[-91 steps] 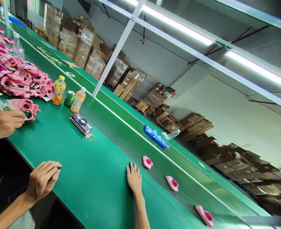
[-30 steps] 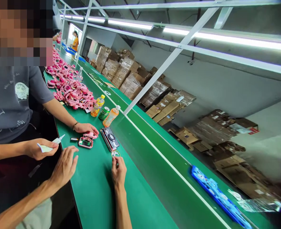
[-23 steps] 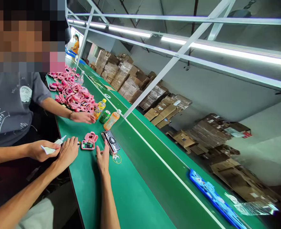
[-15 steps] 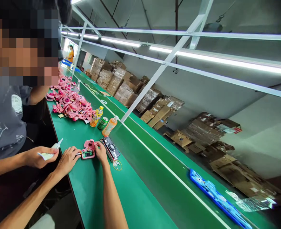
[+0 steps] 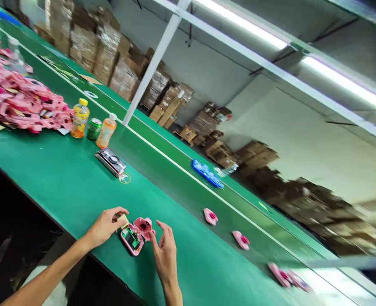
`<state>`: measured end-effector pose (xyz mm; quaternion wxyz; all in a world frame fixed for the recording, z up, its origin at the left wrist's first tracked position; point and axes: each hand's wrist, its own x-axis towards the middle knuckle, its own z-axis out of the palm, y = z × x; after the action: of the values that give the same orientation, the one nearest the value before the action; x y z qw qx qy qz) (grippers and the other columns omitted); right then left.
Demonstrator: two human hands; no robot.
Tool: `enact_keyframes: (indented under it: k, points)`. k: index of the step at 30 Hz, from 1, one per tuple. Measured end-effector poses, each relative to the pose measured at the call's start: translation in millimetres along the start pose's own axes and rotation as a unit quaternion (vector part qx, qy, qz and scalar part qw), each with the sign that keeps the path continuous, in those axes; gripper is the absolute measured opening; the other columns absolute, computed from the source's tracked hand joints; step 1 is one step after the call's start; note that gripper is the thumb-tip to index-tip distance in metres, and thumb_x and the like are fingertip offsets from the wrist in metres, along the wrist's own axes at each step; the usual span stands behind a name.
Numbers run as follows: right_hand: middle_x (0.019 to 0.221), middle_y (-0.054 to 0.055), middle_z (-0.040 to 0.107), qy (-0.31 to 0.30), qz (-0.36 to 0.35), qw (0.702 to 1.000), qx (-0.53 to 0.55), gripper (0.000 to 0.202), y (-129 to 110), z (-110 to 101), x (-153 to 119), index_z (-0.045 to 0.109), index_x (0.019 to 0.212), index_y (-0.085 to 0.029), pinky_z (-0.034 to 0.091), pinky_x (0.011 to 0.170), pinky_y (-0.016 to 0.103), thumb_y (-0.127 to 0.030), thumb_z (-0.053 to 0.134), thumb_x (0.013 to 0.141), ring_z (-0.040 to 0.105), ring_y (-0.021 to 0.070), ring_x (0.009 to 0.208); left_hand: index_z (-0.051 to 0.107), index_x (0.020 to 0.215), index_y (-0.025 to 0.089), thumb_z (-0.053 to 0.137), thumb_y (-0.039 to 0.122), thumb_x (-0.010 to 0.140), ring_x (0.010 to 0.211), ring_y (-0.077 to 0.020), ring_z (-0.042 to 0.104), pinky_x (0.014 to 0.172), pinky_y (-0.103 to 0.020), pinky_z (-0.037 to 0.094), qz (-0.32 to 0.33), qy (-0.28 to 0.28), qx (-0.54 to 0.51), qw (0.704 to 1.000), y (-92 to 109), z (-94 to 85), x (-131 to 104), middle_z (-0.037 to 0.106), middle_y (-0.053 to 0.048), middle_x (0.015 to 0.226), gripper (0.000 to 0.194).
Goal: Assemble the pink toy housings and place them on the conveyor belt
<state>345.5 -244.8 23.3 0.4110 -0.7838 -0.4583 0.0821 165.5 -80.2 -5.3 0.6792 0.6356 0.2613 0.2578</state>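
Note:
An opened pink device [image 5: 132, 241] lies on the green table, its green circuit board facing up and its pink cover [image 5: 143, 226] folded out beside it. My left hand [image 5: 106, 225] pinches a small pale yellow piece [image 5: 123, 221] at the device's upper left edge. On the other side, my right hand [image 5: 164, 246] touches the pink cover with a fingertip, its fingers apart.
A silver-black camera-like box [image 5: 111, 161] lies farther up the table, near an orange bottle [image 5: 106, 131], a green can [image 5: 94, 128] and a yellow bottle [image 5: 80, 118]. Pink parts [image 5: 25, 102] are heaped left. A blue tray [image 5: 207, 173] and pink pieces [image 5: 210, 216] lie right.
The view has swung right, and the co-worker has left it. My left hand now holds the pale yellow piece at the device. Pink pieces have come into view at the right.

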Motion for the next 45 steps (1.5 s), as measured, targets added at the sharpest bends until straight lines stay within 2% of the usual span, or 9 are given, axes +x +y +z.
enact_keyframes:
  k: [2,5,10,17,25,29,35,40,45]
  points:
    - [0.115,0.011,0.068,0.075,-0.069,0.993,-0.058,0.032,-11.4,-4.4,-14.0,0.066,0.122,-0.021,0.057,0.072,0.031,-0.042,0.058,0.099,0.065,0.0165,0.075,0.068,0.116,0.014,0.064,0.043,0.078,0.08,-0.0189,0.064,0.073,-0.028,0.051,0.008,-0.044,0.002,0.999,1.6,20.9,3.1,0.07,-0.006,0.094,0.047]
    - [0.111,0.007,0.072,0.022,-0.158,0.983,-0.091,0.023,-33.9,4.8,-9.7,0.068,0.119,-0.025,0.055,0.089,0.031,-0.029,0.053,0.102,0.068,0.0194,0.101,0.065,0.126,0.015,0.064,0.042,0.082,0.083,-0.019,0.064,0.076,-0.029,0.052,0.029,-0.094,0.018,0.995,9.1,36.3,0.4,0.07,-0.007,0.1,0.051]
    - [0.101,0.003,0.073,-0.116,-0.196,0.969,-0.099,0.02,-52.9,16.3,19.3,0.069,0.101,-0.023,0.052,0.078,0.024,-0.018,0.05,0.102,0.069,0.0152,0.088,0.066,0.12,0.014,0.063,0.047,0.087,0.085,-0.0205,0.066,0.078,-0.03,0.052,0.04,-0.076,-0.002,0.996,14.6,34.1,-6.6,0.074,-0.008,0.098,0.047]
    - [0.096,0.003,0.071,-0.184,-0.203,0.945,-0.181,0.012,-55.9,19.3,34.0,0.065,0.097,-0.021,0.048,0.072,0.026,-0.019,0.054,0.101,0.068,0.0176,0.082,0.07,0.112,0.014,0.065,0.047,0.086,0.081,-0.0201,0.067,0.073,-0.029,0.052,0.022,-0.022,0.003,1.0,3.8,22.3,-10.6,0.074,-0.008,0.091,0.043]
    - [0.095,0.002,0.065,-0.154,-0.228,0.913,-0.301,0.012,-64.6,34.6,24.1,0.059,0.1,-0.022,0.037,0.054,0.024,-0.013,0.051,0.1,0.064,0.0138,0.072,0.072,0.105,0.014,0.065,0.043,0.085,0.073,-0.0172,0.062,0.069,-0.027,0.049,0.006,-0.015,0.0,1.0,7.5,19.4,-13.2,0.07,-0.005,0.083,0.036]
    - [0.092,0.001,0.065,-0.15,-0.263,0.902,-0.309,0.025,-58.9,36.9,17.0,0.059,0.106,-0.023,0.034,0.054,0.024,-0.003,0.05,0.094,0.062,0.0138,0.073,0.072,0.098,0.014,0.066,0.042,0.082,0.073,-0.0174,0.061,0.071,-0.028,0.049,-0.007,-0.008,-0.028,1.0,4.7,21.6,-13.0,0.069,-0.005,0.081,0.034]
    - [0.093,0.005,0.066,-0.1,-0.311,0.916,-0.232,0.031,-47.1,41.6,10.4,0.059,0.1,-0.02,0.044,0.066,0.024,0.001,0.037,0.093,0.062,0.0158,0.079,0.075,0.098,0.013,0.073,0.041,0.072,0.085,-0.0223,0.068,0.081,-0.032,0.054,-0.037,-0.048,-0.099,0.993,0.0,16.2,-8.6,0.075,-0.008,0.089,0.038]
    - [0.102,0.009,0.068,-0.077,-0.307,0.927,-0.201,0.027,-48.6,44.6,10.4,0.059,0.107,-0.018,0.051,0.076,0.027,-0.006,0.036,0.1,0.064,0.0177,0.093,0.078,0.106,0.014,0.072,0.047,0.081,0.102,-0.0254,0.07,0.098,-0.039,0.053,-0.061,-0.131,-0.176,0.974,9.7,2.3,-11.6,0.078,-0.009,0.103,0.042]
    - [0.113,0.011,0.071,-0.081,-0.31,0.928,-0.188,0.029,-51.4,45.0,8.2,0.061,0.114,-0.019,0.055,0.09,0.033,-0.01,0.037,0.102,0.065,0.0203,0.109,0.075,0.115,0.013,0.078,0.055,0.078,0.098,-0.0239,0.072,0.098,-0.039,0.054,-0.088,-0.078,-0.276,0.954,9.1,1.3,-13.3,0.077,-0.011,0.11,0.056]
